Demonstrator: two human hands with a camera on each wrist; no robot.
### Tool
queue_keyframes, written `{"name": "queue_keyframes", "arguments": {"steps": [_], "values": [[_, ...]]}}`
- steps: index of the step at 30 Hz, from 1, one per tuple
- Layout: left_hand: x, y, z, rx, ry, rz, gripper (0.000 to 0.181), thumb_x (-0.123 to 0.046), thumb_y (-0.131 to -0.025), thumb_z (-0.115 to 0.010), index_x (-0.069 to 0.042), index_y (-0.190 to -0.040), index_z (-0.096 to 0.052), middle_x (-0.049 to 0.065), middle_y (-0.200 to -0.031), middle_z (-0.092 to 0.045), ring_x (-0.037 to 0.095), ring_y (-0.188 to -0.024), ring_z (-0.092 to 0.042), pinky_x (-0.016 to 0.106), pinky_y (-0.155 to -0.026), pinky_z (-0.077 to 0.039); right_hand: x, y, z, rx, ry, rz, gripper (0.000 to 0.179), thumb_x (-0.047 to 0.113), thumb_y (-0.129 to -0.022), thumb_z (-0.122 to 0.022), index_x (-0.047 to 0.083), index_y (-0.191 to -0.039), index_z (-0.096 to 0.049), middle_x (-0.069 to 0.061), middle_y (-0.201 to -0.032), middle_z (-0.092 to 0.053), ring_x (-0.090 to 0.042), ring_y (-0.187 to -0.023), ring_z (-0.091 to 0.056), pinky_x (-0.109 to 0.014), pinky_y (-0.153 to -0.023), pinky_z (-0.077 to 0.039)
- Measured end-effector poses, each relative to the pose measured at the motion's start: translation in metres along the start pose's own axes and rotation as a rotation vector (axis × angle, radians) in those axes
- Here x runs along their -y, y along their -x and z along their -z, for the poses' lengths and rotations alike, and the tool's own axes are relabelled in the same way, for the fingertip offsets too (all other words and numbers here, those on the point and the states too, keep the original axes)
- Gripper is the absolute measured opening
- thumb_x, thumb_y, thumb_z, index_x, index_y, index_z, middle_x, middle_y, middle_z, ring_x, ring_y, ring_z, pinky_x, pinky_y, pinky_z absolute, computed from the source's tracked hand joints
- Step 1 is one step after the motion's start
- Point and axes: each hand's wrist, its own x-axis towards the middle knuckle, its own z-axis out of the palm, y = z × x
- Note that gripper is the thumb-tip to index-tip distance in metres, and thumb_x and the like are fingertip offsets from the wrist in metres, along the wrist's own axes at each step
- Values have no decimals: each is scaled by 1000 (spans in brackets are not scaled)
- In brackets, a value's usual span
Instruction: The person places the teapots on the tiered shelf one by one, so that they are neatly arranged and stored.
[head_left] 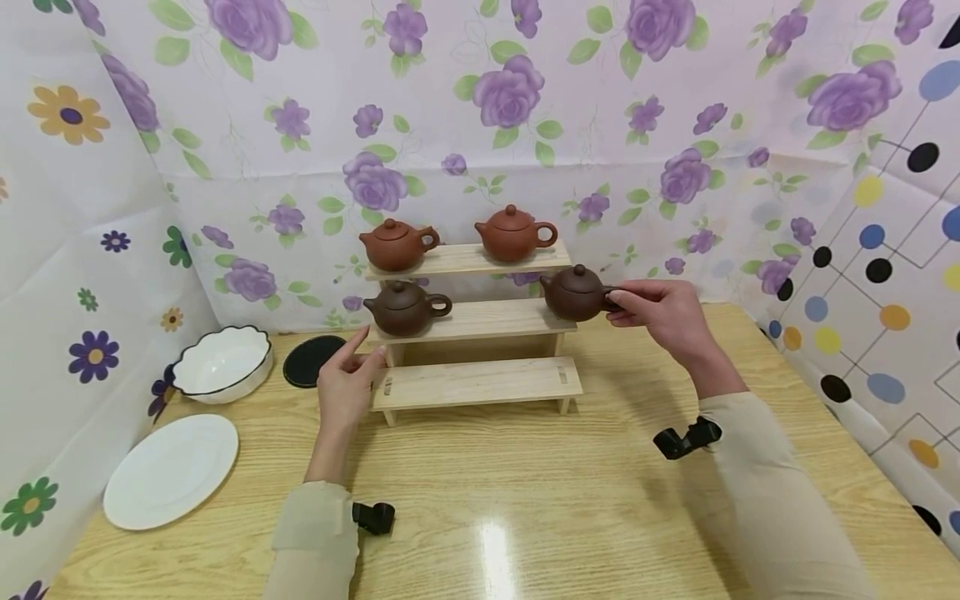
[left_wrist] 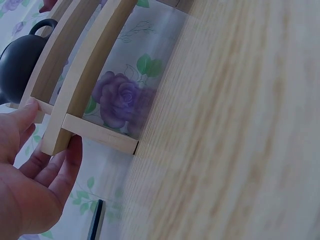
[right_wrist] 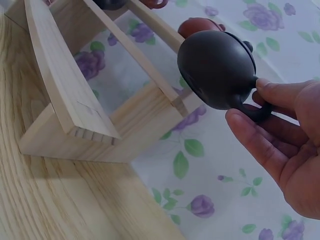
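My right hand (head_left: 660, 317) pinches the loop handle of a dark brown teapot (head_left: 576, 296), thumb on top. In the right wrist view that teapot (right_wrist: 217, 70) is held beside the right end of the tiered wooden stand (right_wrist: 170, 97). At the stand's left end, my left hand (head_left: 347, 383) grips its side; in the left wrist view the fingers (left_wrist: 70, 162) bend round the end of the lowest board. Another dark brown teapot (head_left: 401, 310) sits on the middle tier's left. Two reddish-brown teapots, one left (head_left: 396, 247) and one right (head_left: 512, 236), stand on the top tier.
On the table's left side are a white scalloped bowl (head_left: 225, 367) with a dark rim, a white plate (head_left: 172, 473) and a round black mat (head_left: 309, 363). Flower-patterned cloth (head_left: 465, 108) hangs behind the stand, and a dotted sheet (head_left: 862, 292) borders the right.
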Motion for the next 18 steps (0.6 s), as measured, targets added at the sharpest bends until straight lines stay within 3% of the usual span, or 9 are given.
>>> {"name": "queue_keyframes", "arguments": {"steps": [6, 13, 18], "values": [[1, 0, 0, -3, 3, 6, 49, -27, -100, -77, -25, -147, -66, -12, -81, -69, 8, -73, -57, 21, -60, -43, -1, -8, -11, 41, -16, -7, 41, 17, -104, -70, -14, -130, -67, 6, -96, -79, -10, -84, -79, -31, -81, -63], [1, 0, 0, -5, 18, 5, 49, -26, -99, -78, -24, -146, -67, -14, -79, -68, 5, -73, -58, 20, -61, -44, -2, -16, -21, 67, -65, -17, 42, 16, -102, -72, -16, -129, -67, 3, -95, -81, -14, -83, -80, -33, -80, -63], [1, -1, 0, -4, 20, 0, 49, -26, -99, -78, -23, -146, -67, -12, -80, -69, 4, -70, -56, 20, -60, -43, -3, -21, -27, 80, -69, -30, 42, 18, -101, -75, -14, -128, -69, -8, -99, -82, -18, -84, -81, -34, -81, -64]]}}
